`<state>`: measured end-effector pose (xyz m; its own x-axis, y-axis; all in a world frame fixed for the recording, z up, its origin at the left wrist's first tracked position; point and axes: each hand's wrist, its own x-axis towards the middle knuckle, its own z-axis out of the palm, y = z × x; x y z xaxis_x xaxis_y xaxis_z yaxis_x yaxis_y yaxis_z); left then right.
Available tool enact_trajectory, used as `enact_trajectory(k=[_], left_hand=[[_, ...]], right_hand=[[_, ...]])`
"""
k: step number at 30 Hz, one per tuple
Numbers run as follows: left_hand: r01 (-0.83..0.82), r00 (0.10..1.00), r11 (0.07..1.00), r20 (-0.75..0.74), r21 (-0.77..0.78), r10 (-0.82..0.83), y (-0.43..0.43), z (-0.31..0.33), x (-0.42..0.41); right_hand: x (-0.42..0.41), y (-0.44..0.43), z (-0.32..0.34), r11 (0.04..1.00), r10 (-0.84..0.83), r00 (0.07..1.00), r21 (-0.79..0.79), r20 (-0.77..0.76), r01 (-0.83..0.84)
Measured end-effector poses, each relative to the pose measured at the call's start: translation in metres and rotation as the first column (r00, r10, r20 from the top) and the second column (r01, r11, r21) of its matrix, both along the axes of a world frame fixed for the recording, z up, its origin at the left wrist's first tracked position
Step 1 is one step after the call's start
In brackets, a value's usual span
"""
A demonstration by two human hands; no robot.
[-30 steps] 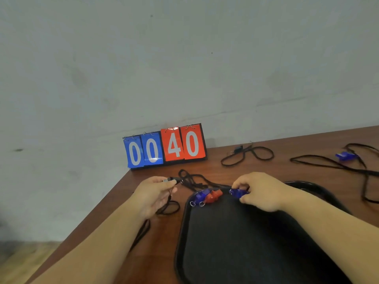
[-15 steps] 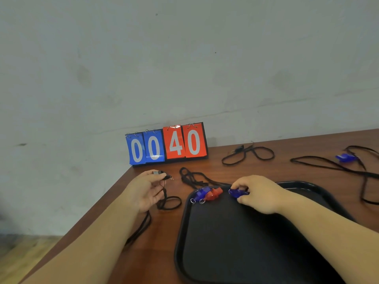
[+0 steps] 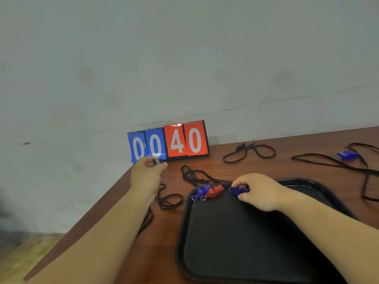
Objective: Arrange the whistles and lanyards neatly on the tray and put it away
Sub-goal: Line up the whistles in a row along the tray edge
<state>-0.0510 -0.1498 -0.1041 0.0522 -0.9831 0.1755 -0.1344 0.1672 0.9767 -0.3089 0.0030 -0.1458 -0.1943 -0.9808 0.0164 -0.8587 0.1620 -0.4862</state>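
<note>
Black cord is running from the left hand [image 3: 147, 177], which is pinching the clip end of a lanyard [image 3: 170, 199] between thumb and fingertips, raised just in front of the flip scoreboard [image 3: 168, 143]. The rest of that lanyard is hanging down into loose loops on the surface [image 3: 266, 167] just beside the tray's left rim and trailing back along the forearm. The right hand [image 3: 258, 191] is curling around a blue whistle [image 3: 238, 190] at the far left corner of the black tray [image 3: 235, 242], its long axis lying roughly left to right. Near it a second blue whistle [image 3: 202, 190] and a red whistle [image 3: 215, 190] are lying on the tray, touching each other. The held lanyard is lying left of the tray and outside it, its long run stretching toward the person, so the left hand is the nearer one and would likely be carrying the cord rightward over the rim. A third blue whistle [image 3: 347, 155] and a spare lanyard [image 3: 249, 151] are lying well apart to the right, closer to the right hand.
</note>
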Motion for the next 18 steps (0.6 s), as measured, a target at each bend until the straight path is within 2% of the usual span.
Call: enact_trajectory(k=[3, 7, 10, 13, 15, 18], left_hand=[[0.177, 0.984, 0.984, 0.006, 0.021, -0.177, 0.014, 0.001, -0.018], [0.34, 0.917, 0.94, 0.228, -0.012, -0.329, 0.028, -0.001, -0.041], [0.476, 0.789, 0.879, 0.456, -0.027, -0.413, 0.034, -0.003, -0.054], [0.622, 0.584, 0.782, 0.684, -0.031, -0.437, 0.033, -0.006, -0.065], [0.682, 0.484, 0.731, 0.761, -0.018, -0.432, 0.032, -0.006, -0.071], [0.725, 0.425, 0.686, 0.822, -0.059, -0.379, 0.033, -0.012, -0.077]], right_hand=[[-0.001, 0.001, 0.0, 1.0, 0.002, 1.0, 0.0, 0.01, -0.002], [-0.002, 0.002, 0.002, 1.0, 0.005, 1.0, 0.023, 0.019, -0.005], [-0.004, 0.004, 0.005, 0.999, 0.011, 1.0, 0.051, 0.022, -0.012], [-0.008, 0.005, 0.009, 0.997, 0.017, 1.0, 0.075, 0.001, -0.017], [-0.01, 0.005, 0.01, 0.996, 0.02, 1.0, 0.09, -0.005, -0.019], [-0.012, 0.004, 0.008, 0.995, 0.018, 1.0, 0.094, 0.004, -0.018]])
